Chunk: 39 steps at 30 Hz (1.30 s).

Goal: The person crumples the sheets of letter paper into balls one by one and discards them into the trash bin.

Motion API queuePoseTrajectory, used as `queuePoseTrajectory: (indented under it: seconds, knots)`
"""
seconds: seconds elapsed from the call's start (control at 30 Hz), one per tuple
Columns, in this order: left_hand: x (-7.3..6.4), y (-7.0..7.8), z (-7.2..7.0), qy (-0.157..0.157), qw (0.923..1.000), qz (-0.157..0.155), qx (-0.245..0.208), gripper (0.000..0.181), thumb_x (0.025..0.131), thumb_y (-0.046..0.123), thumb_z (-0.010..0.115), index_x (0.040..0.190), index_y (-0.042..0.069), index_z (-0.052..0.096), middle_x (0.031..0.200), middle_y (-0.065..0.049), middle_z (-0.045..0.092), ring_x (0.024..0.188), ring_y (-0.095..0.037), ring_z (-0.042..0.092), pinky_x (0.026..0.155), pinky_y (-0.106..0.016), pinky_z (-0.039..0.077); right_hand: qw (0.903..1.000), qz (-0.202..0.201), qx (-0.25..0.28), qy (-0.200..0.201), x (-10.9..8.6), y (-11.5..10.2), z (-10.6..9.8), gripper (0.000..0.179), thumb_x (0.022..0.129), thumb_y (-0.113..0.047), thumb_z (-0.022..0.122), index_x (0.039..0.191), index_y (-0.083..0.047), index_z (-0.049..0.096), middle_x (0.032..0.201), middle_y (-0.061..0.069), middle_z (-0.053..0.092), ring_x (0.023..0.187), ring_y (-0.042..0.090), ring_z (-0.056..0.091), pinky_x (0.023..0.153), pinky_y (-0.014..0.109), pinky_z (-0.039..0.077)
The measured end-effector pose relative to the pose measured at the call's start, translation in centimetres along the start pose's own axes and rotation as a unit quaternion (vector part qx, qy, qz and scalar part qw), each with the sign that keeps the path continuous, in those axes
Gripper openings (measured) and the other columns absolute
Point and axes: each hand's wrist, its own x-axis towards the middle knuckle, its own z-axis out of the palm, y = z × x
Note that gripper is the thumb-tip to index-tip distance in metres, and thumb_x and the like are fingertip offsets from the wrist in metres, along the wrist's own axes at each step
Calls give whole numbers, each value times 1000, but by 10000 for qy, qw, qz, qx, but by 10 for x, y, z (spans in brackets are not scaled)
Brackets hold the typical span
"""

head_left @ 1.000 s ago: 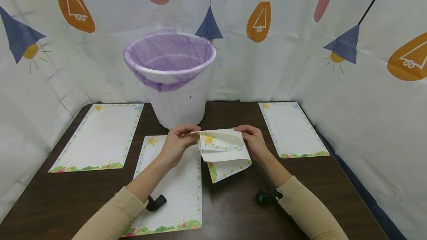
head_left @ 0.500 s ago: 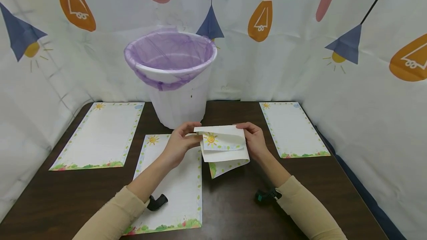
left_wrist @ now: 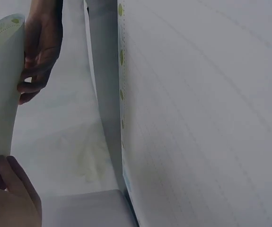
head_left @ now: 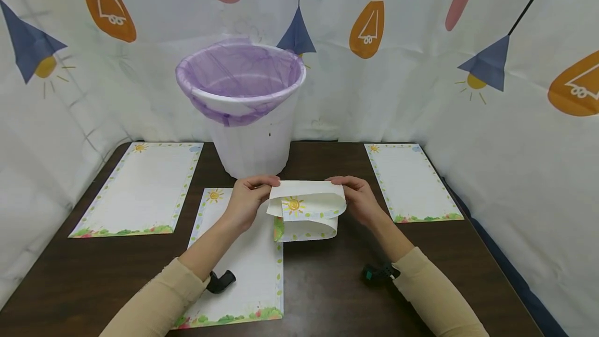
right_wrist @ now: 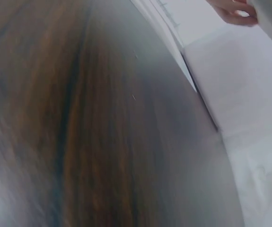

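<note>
A folded sheet of paper (head_left: pixel 309 188) with a printed sun and leaf border is held up above the table between both hands. My left hand (head_left: pixel 248 202) pinches its upper left corner, and my right hand (head_left: pixel 357 199) pinches the upper right one. The lower folds of the sheet curl loosely beneath. In the left wrist view the left hand (left_wrist: pixel 15 194) and the right hand (left_wrist: pixel 42 52) both grip the paper's edge (left_wrist: pixel 1 94). Part of a hand (right_wrist: pixel 235 12) shows at the top of the right wrist view beside the paper.
A white bin (head_left: pixel 255 144) with a purple liner (head_left: pixel 243 69) stands behind the hands. Similar bordered sheets lie flat: a left sheet (head_left: pixel 140 189), a sheet under the left forearm (head_left: pixel 248 274) and a right sheet (head_left: pixel 412 183). The table (head_left: pixel 337 295) is dark wood.
The paper's lower flap has curled up and under, and the folded sheet has become shorter. Both hands dipped slightly after rising a little, still pinching its top corners.
</note>
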Motion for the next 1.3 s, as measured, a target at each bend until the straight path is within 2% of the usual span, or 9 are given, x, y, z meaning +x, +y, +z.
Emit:
queuePoseTrajectory:
  seconds: [0.1, 0.3, 0.4, 0.6, 0.8, 0.93, 1.03, 1.13, 1.3]
  knots:
    - [1, 0, -3, 23, 9998, 60, 188, 32, 92, -14, 61, 82, 9, 81, 110, -7, 71, 116, -17, 61, 92, -28, 54, 9988, 174, -65, -444, -1, -3, -4, 36, 107, -3, 49, 110, -22, 80, 130, 4, 67, 121, 23, 60, 89, 34, 56]
    - [1, 0, -6, 58, 9941, 434, 997, 11, 91, -11, 65, 96, -11, 75, 110, -7, 71, 115, -19, 62, 89, -29, 56, 9949, 706, -238, -674, -1, -7, -3, 32, 112, -18, 38, 117, -18, 70, 135, 9, 57, 119, 25, 58, 91, 38, 55]
    - [1, 0, -6, 84, 9902, 591, 1264, 11, 93, -9, 66, 100, -11, 75, 111, -10, 71, 111, -19, 62, 87, -28, 56, 9920, 979, -493, -621, 0, -8, 1, 25, 110, -18, 47, 130, -11, 61, 133, 13, 55, 114, 25, 59, 87, 38, 56]
    - [1, 0, -5, 140, 9891, 649, 1317, 15, 98, -5, 62, 104, -9, 75, 119, -15, 67, 110, -21, 62, 86, -26, 56, 9811, 1567, -993, -553, 3, -8, 9, 48, 105, -12, 60, 148, 2, 43, 125, 19, 56, 105, 24, 63, 83, 34, 57]
    - [0, 3, -4, -51, 9950, 434, 903, 24, 101, -2, 52, 112, -13, 70, 126, -18, 64, 116, -22, 62, 93, -31, 55, 9832, 1492, -1038, -189, 6, -7, 11, 42, 101, -4, 64, 140, 2, 49, 121, 18, 61, 99, 24, 65, 77, 32, 58]
    - [2, 4, -3, -244, 9959, 362, 797, 24, 101, 4, 61, 117, -13, 69, 124, -20, 66, 109, -19, 66, 92, -33, 56, 9869, 1291, -940, 243, 8, -8, 12, 43, 99, 0, 65, 139, 5, 48, 119, 14, 65, 99, 23, 66, 76, 33, 59]
    - [2, 4, -3, -472, 9947, 232, 888, 27, 98, 6, 70, 118, -13, 69, 119, -20, 69, 100, -17, 69, 91, -35, 57, 9876, 1147, -847, 655, 10, -7, 11, 41, 99, 1, 66, 136, 6, 50, 115, 10, 70, 96, 22, 69, 76, 33, 60]
    - [1, 3, -2, -707, 9922, 29, 1031, 27, 95, 4, 73, 116, -12, 69, 114, -18, 70, 97, -18, 70, 90, -36, 57, 9867, 1062, -799, 938, 11, -8, 11, 29, 97, 3, 67, 124, 5, 56, 107, 7, 74, 91, 20, 72, 75, 32, 60]
    - [0, 4, -3, -1038, 9824, -204, 1539, 28, 91, 7, 78, 116, -5, 72, 114, -14, 73, 102, -19, 69, 90, -30, 54, 9865, 1043, -1060, 681, 12, -13, 14, 14, 94, 6, 69, 105, 2, 60, 95, 6, 76, 81, 19, 72, 68, 31, 60]
